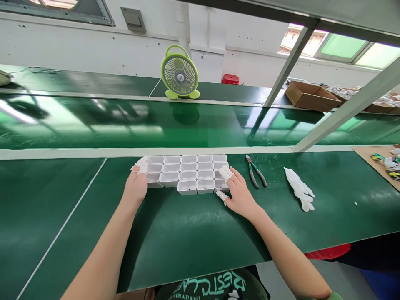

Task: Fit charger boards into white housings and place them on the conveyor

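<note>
Small white open-topped boxes (188, 175) stand in close rows on the green table (187, 233); the front row is stepped, with its right part nearer me. At the left end of the rows my left hand (137, 179) has its fingers, in white finger covers, pressed together against the outer boxes; whether it grips one is hidden. My right hand (236, 189) is at the right end, its covered fingers over the top of the boxes and its thumb at the front of the lower right box, which lies between them.
Green-handled pliers (256, 171) and a white glove (299, 188) lie to the right. Behind are a conveyor belt (200, 129), a green fan (180, 75) and a cardboard box (312, 96). A slanting metal post (343, 110) rises at the right.
</note>
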Motion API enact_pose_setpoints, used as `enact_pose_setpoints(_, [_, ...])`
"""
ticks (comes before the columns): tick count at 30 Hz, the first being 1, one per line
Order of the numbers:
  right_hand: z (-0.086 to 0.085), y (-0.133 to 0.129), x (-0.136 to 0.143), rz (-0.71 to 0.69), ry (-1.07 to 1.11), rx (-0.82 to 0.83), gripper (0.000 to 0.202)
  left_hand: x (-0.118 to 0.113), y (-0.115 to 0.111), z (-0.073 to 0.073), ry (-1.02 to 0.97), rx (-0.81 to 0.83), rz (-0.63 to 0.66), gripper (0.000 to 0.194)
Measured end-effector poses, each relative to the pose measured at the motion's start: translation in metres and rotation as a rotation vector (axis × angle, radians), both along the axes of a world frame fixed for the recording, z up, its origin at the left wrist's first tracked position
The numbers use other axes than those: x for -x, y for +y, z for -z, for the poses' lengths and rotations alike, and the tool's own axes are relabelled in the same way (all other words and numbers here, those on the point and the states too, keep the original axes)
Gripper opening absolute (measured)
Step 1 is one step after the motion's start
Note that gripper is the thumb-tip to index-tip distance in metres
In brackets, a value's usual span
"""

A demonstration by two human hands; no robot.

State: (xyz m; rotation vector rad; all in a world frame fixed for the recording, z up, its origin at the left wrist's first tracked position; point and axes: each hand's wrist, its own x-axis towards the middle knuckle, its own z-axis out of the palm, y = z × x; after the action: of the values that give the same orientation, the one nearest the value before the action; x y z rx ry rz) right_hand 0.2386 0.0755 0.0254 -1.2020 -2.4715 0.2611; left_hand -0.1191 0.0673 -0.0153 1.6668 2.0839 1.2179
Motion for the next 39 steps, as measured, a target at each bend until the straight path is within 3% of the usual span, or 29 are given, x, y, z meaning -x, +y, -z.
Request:
enact_pose_setpoints(7, [0.002,0.000,-0.001,0.005,0.001,0.049,0.031,-0.022,-0.007,-0.023,0.089,-0.055,-0.108,0.054])
enact_pose_setpoints(10, [0.003,0.000,-0.001,0.007,0.009,0.042,0.033,-0.043,-0.013,-0.031,0.275,-0.128,-0.005,0.053])
enact_pose_setpoints(15, [0.002,-0.001,-0.001,-0.014,0.030,-0.012,0.051,-0.062,-0.020,-0.026,0.478,-0.180,0.162,0.049])
enact_pose_setpoints(20, [0.000,-0.001,-0.001,-0.011,0.004,-0.054,0.052,-0.062,-0.019,-0.018,0.519,-0.132,0.235,0.046])
enact_pose_setpoints(24, [-0.002,-0.001,0.003,0.020,-0.055,-0.053,0.048,-0.067,-0.021,-0.020,0.518,-0.104,0.282,0.038])
enact_pose_setpoints(33, [-0.005,0.002,0.015,0.152,-0.075,-0.068,0.066,-0.072,-0.024,-0.025,0.563,-0.112,0.282,0.033])
enact_pose_setpoints(39, [-0.002,0.002,0.018,0.151,-0.041,-0.101,0.078,-0.074,-0.023,-0.025,0.535,-0.121,0.289,0.032])
